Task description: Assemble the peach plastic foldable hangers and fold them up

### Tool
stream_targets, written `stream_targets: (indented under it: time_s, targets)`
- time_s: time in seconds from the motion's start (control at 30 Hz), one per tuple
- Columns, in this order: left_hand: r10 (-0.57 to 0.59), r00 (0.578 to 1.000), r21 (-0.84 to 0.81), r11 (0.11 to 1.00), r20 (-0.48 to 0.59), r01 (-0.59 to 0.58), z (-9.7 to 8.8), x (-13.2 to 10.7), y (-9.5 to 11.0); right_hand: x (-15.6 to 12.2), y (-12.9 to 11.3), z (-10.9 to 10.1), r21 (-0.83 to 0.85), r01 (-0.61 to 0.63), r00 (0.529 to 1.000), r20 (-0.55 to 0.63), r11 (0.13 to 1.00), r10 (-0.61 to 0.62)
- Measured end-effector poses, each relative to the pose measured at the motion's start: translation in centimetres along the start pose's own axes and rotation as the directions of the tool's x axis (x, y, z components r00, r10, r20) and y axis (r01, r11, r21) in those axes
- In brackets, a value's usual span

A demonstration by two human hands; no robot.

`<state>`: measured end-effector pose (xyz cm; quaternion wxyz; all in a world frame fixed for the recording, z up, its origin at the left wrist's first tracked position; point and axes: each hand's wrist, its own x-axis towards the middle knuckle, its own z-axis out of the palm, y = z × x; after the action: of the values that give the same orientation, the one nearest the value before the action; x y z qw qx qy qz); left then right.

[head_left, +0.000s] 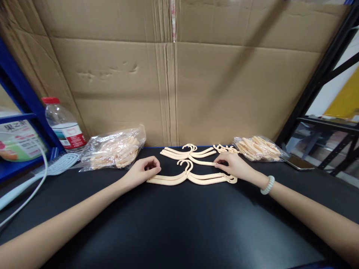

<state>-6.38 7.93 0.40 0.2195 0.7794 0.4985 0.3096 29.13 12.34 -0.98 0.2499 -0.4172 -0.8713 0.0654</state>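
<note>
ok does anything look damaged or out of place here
The cardboard backdrop looks worn: dents at left, creases, and a gap atop its middle seam. One hanger arm looks splayed from its neighbors, its end at the right hand.

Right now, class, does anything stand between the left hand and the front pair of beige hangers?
Nothing visible does. The left hand is right at the left end of the front hangers; whether it touches them is unclear. The see-through bag lies farther back and left, out of that path.
</note>
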Motion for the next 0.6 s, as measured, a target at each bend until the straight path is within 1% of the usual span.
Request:
stream_targets:
  time_s: [0.1, 0.17, 0.3, 0.37, 0.43, 0.5, 0.6]
  targets:
    - [0.055, 0.998, 0.032, 0.998, -0.033, -0.054, 0.1, -0.3, 0.4, 0.0, 0.0, 0.1, 0.026, -0.014, 1.0, -0.007, 1.0, 0.014]
    - [0.099, 0.992, 0.054, 0.994, -0.077, -0.095, 0.2, -0.6, 0.7, -0.1, 0.0, 0.0, 0.051, -0.025, 1.0, -0.015, 0.998, 0.026]
    - [0.168, 0.968, 0.108, 0.983, -0.185, -0.149, 0.4, -1.0, 1.0, -0.3, 0.0, -0.4, 0.107, -0.052, 0.997, -0.056, 0.993, 0.058]
    - [0.188, 0.954, 0.137, 0.978, -0.234, -0.159, 0.4, -1.0, 0.9, -0.4, 0.2, -0.6, 0.192, -0.075, 0.992, -0.086, 0.979, 0.093]
    - [0.203, 0.94, 0.163, 0.973, -0.275, -0.162, 0.4, -1.0, 0.7, -0.4, 0.4, -0.7, 0.347, -0.11, 0.982, -0.109, 0.931, 0.157]
    - [0.213, 0.928, 0.183, 0.97, -0.306, -0.162, 0.3, -0.9, 0.5, -0.5, 0.6, -0.9, 0.506, -0.149, 0.965, -0.115, 0.85, 0.237]
    - [0.219, 0.914, 0.193, 0.968, -0.34, -0.16, 0.3, -1.0, 0.5, -0.5, 0.5, -1.4, 0.649, -0.186, 0.937, -0.108, 0.738, 0.331]
